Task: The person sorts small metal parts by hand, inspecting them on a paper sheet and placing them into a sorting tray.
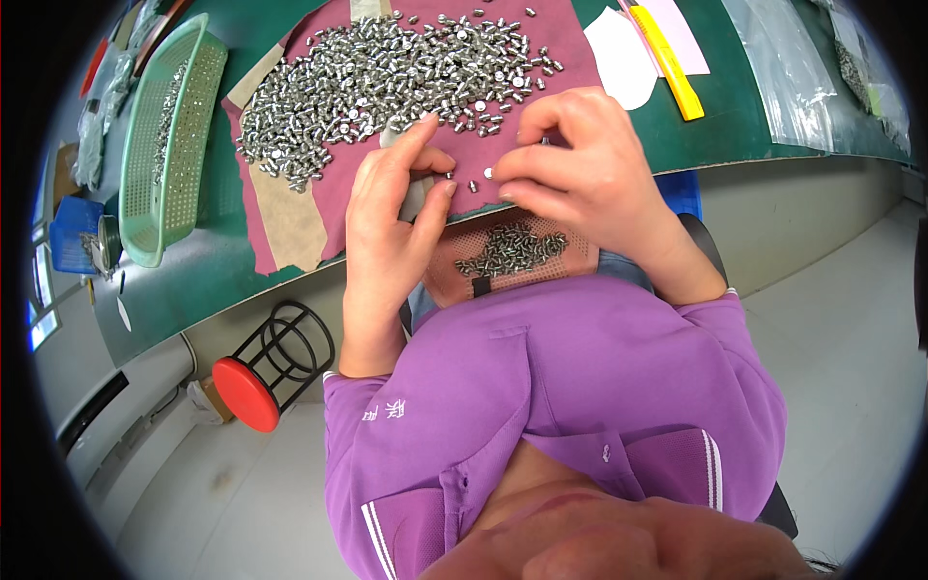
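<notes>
The small metal pieces are silvery and shiny, short and stubby, with ridged or stepped sides and, on some, a bright round flat end. One small metal piece (449, 177) sits at the fingertips of the left hand (394, 193), which pinches it between thumb and forefinger above the maroon cloth (561, 29); it is too covered to tell which way its long axis runs. A second piece (489, 173) is at the fingertips of the right hand (590, 164), its pale round end turned up toward the camera. That hand's thumb and forefinger are drawn close, but I cannot tell whether they grip the piece. Between the two hands a loose piece (473, 186) stands apart from the pile, its long axis roughly away from the person; I cannot tell which end leads.

Beyond the hands, the wide pile (387, 82) of similar pieces spreads across the cloth on the green surface (730, 121), their axes pointing every way. More lie heaped in the pink basket (445, 280) at the person's lap, also in mixed directions
</notes>
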The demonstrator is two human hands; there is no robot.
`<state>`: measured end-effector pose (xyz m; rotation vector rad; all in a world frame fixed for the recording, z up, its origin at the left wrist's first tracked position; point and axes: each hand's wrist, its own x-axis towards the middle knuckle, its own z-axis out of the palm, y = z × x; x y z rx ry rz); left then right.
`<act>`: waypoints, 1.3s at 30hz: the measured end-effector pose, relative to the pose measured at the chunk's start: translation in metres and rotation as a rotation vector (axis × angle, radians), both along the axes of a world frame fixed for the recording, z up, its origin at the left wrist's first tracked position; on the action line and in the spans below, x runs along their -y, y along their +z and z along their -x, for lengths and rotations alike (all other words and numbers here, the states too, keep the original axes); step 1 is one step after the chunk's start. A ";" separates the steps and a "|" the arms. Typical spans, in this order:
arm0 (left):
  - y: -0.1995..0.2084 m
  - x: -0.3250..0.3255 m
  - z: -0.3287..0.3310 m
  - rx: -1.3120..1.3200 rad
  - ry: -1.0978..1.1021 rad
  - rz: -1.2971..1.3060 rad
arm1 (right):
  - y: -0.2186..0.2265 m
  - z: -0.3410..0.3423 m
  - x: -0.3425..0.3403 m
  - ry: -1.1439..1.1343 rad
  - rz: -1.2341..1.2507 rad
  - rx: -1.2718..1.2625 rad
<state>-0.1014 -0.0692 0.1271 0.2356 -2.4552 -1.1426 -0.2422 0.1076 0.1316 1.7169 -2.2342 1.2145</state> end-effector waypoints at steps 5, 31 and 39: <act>0.001 -0.005 0.000 0.066 0.055 -0.147 | -0.004 -0.013 0.017 0.036 0.056 -0.094; 0.002 -0.018 0.015 0.031 -0.024 -0.086 | -0.004 0.003 0.003 -0.031 -0.024 -0.105; 0.016 -0.018 0.000 0.171 -0.129 -0.176 | 0.000 0.000 -0.005 0.131 -0.053 -0.026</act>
